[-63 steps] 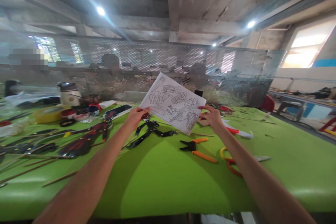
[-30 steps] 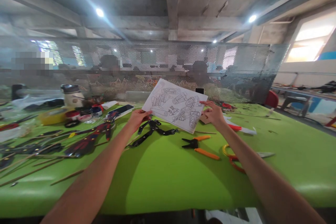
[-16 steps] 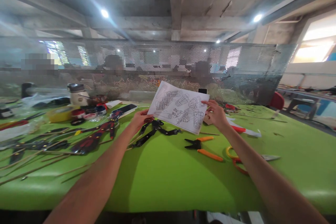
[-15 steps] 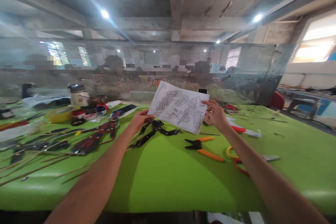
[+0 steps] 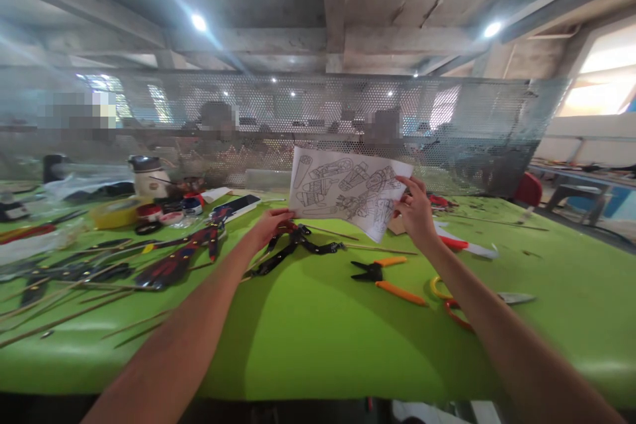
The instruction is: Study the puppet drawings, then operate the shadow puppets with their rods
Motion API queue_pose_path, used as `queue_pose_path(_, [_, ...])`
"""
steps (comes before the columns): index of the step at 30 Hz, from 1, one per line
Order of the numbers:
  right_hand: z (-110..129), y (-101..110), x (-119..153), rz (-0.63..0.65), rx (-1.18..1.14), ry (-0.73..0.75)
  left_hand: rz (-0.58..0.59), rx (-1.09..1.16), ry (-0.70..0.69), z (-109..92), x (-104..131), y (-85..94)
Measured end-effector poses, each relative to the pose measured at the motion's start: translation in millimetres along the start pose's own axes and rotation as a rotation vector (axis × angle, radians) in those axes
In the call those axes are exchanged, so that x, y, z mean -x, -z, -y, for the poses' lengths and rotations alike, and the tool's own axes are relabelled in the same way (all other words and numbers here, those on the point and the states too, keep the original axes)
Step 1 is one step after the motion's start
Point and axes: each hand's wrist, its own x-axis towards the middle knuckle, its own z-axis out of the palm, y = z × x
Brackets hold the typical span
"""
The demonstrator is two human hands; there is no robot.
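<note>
A white sheet of paper [image 5: 348, 189] with line drawings of jointed figure parts is held up over the table. My left hand [image 5: 273, 225] pinches its lower left corner, and my right hand [image 5: 413, 207] grips its right edge. Just below the sheet lies a black jointed figure piece [image 5: 297, 242] with several limbs. Closer to me on the green table [image 5: 318, 344] are pliers with orange handles [image 5: 392, 279]. Scissors with yellow and red handles [image 5: 460, 308] lie partly behind my right forearm.
On the left lie a dark red and black jointed figure [image 5: 173, 258] and several thin sticks [image 5: 74, 318]. Behind them stand a white kettle [image 5: 149, 177], jars and a yellow tape roll [image 5: 114, 213]. A phone [image 5: 241, 207] rests mid-table. A perforated screen [image 5: 308, 112] runs along the back; people sit beyond.
The paper has shifted slightly right and up and turned a little more level, with its right side bent. My right hand moved with it. The view has shifted slightly.
</note>
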Motion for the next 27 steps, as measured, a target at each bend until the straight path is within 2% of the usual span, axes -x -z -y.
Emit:
queue_pose_path(6, [-9, 1, -2, -0.078, 0.222, 0.163, 0.050, -0.052, -0.002, 10, -8, 6.1])
queue_pose_path(10, [-10, 1, -3, -0.101, 0.333, 0.219, 0.096, -0.070, -0.011, 15, -10, 8.3])
queue_pose_path(18, [7, -1, 7, -0.123, 0.523, 0.337, 0.132, -0.160, -0.005, 17, -12, 6.0])
queue_pose_path(23, [16, 0, 7, -0.120, 0.486, 0.379, 0.111, -0.297, -0.009, 13, -9, 4.7])
queue_pose_path(27, [17, 0, 6, -0.065, 0.403, 0.403, 0.095, -0.293, -0.005, 10, -7, 2.0])
